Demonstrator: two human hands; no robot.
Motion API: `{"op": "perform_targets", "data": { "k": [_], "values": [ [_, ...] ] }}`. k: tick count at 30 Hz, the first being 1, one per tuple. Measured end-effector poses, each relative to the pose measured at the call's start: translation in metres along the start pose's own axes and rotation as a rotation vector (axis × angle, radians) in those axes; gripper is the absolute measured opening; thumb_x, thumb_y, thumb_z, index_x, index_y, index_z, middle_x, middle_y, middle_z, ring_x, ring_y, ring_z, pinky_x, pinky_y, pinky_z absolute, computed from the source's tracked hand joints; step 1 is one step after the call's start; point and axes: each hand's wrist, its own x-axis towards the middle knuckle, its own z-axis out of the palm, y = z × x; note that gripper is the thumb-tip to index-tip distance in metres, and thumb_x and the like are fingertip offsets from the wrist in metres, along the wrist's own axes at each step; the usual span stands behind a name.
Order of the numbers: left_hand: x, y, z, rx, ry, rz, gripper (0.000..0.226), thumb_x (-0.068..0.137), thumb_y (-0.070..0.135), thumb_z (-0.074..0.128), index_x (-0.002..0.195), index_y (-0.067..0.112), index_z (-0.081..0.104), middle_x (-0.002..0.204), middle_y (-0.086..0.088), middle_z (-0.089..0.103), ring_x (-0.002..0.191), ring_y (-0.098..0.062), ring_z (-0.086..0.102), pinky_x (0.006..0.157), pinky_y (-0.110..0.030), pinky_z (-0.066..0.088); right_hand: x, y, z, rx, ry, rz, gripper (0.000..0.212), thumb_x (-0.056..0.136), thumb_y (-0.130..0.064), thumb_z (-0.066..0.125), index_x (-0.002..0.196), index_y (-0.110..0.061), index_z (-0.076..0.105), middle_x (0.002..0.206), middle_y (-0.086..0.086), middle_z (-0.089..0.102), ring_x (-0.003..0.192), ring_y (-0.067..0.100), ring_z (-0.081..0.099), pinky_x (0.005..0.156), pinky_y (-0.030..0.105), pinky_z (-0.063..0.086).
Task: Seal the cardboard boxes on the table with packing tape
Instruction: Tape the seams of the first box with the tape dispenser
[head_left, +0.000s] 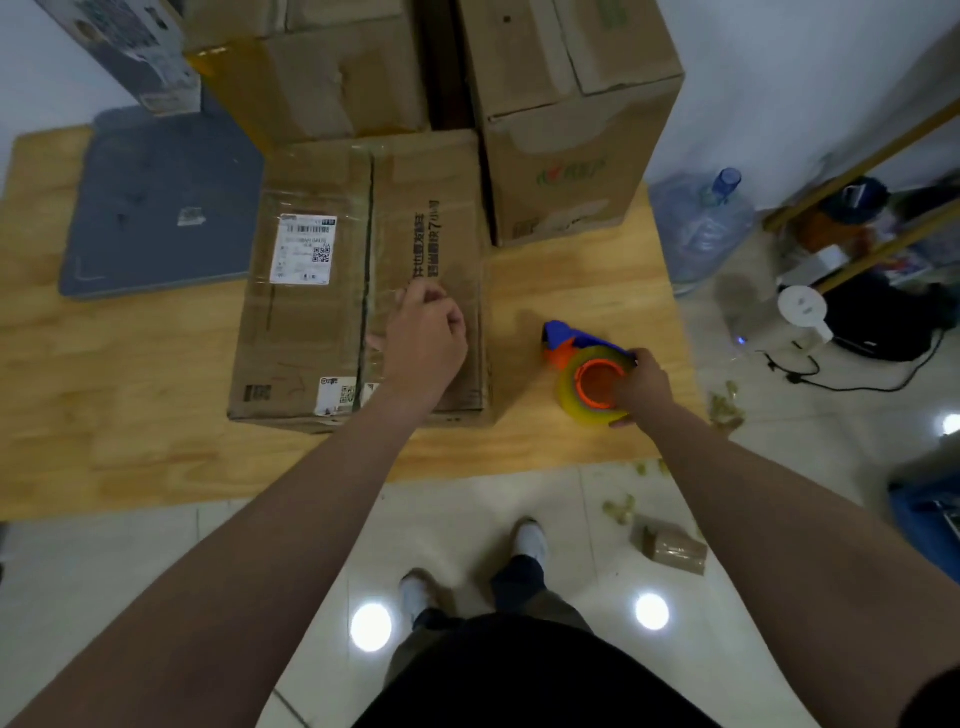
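Observation:
A flat cardboard box (306, 322) with a white shipping label lies on the wooden table (104, 405), its two top flaps meeting in a centre seam. My left hand (423, 332) rests on the right flap beside that seam, fingers curled loosely and holding nothing. To the right of the box, my right hand (641, 387) grips a tape dispenser (587, 364) with a blue and orange body and a roll of clear yellowish tape, which sits on the table top.
Two taller cardboard boxes (566, 114) (322, 78) stand behind the flat one. A grey flat case (161, 208) lies at the table's left. On the floor to the right are a water jug (701, 223), cables, tape scraps and a small brown packet (675, 551).

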Motion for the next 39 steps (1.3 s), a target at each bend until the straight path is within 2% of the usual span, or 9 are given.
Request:
{"op": "perform_targets", "data": {
  "k": [5,7,10,13,18,23,26,31,39],
  "values": [
    [-0.003,0.006,-0.01,-0.097,-0.098,-0.097,0.022,0.097,0.022,0.058,0.085,0.033,0.072,0.133,0.011,0.047,0.136,-0.016,0.042,0.112,-0.073,0.022,-0.031,-0.033,-0.016,0.348,-0.042,-0.105,0.046,0.087,0.002,0.052,0.119,-0.025,0.033,0.119,0.013,0.048,0.088,0.037,0.063,0.054,0.052,0.06],
    [-0.009,0.011,-0.021,-0.214,-0.128,-0.125,0.02,0.098,0.022,0.059,0.091,0.036,0.072,0.115,0.017,0.053,0.113,-0.009,0.057,0.11,-0.061,0.038,-0.046,-0.049,-0.023,0.437,-0.003,-0.217,0.047,0.087,0.004,0.051,0.118,-0.026,0.034,0.111,0.007,0.052,0.088,0.029,0.062,0.051,0.044,0.06],
    [-0.017,0.02,-0.046,-0.448,-0.151,-0.238,0.02,0.102,0.02,0.055,0.108,0.029,0.072,0.107,0.021,0.056,0.074,-0.014,0.065,0.077,-0.047,0.063,-0.067,-0.074,-0.034,0.396,0.102,-0.494,0.057,0.082,0.006,0.054,0.125,-0.029,0.043,0.096,-0.01,0.056,0.078,0.011,0.062,0.059,0.037,0.057],
    [-0.018,0.023,-0.075,-0.725,-0.179,-0.366,0.017,0.101,0.018,0.059,0.109,0.028,0.071,0.123,0.007,0.067,0.092,-0.015,0.068,0.079,-0.041,0.061,-0.087,-0.098,-0.041,0.362,0.111,-0.675,0.069,0.073,0.014,0.055,0.13,-0.024,0.048,0.104,-0.017,0.057,0.082,-0.001,0.061,0.076,0.026,0.052],
    [-0.028,0.02,-0.135,-1.19,-0.352,-0.499,0.033,0.107,0.04,0.049,0.121,0.014,0.064,0.111,-0.001,0.072,0.096,-0.025,0.07,0.07,-0.034,0.052,-0.135,-0.135,-0.042,0.289,0.123,-0.957,0.07,0.068,0.013,0.053,0.131,-0.015,0.049,0.117,-0.017,0.053,0.105,-0.009,0.054,0.091,0.011,0.043],
    [-0.031,-0.003,-0.171,-1.197,-0.345,-0.482,0.042,0.102,0.055,0.051,0.115,0.018,0.065,0.11,-0.001,0.074,0.093,-0.024,0.07,0.079,-0.038,0.052,-0.174,-0.159,-0.025,0.229,0.103,-1.1,0.076,0.068,0.019,0.05,0.131,-0.023,0.049,0.129,0.001,0.055,0.118,0.013,0.054,0.097,0.017,0.043],
    [-0.039,-0.018,-0.187,-1.169,-0.38,-0.496,0.038,0.099,0.056,0.057,0.1,0.019,0.065,0.089,0.002,0.075,0.093,-0.022,0.072,0.079,-0.037,0.051,-0.192,-0.167,-0.009,0.202,0.092,-1.117,0.075,0.07,0.018,0.051,0.132,-0.023,0.049,0.13,0.003,0.054,0.119,0.015,0.055,0.096,0.024,0.046],
    [-0.057,-0.051,-0.205,-1.126,-0.388,-0.482,0.018,0.096,0.044,0.065,0.093,0.026,0.064,0.101,0.004,0.068,0.086,-0.016,0.071,0.075,-0.035,0.054,-0.213,-0.173,0.021,0.172,0.123,-1.149,0.071,0.075,0.017,0.054,0.134,-0.023,0.05,0.129,-0.003,0.055,0.119,0.009,0.055,0.099,0.032,0.05],
    [-0.08,-0.088,-0.217,-1.128,-0.493,-0.477,0.027,0.098,0.048,0.062,0.094,0.022,0.065,0.095,0.004,0.073,0.093,-0.021,0.07,0.087,-0.039,0.051,-0.225,-0.167,0.052,0.161,0.151,-1.138,0.067,0.077,0.016,0.056,0.131,-0.023,0.05,0.128,0.001,0.056,0.12,0.016,0.056,0.1,0.045,0.05]
  ]
}}
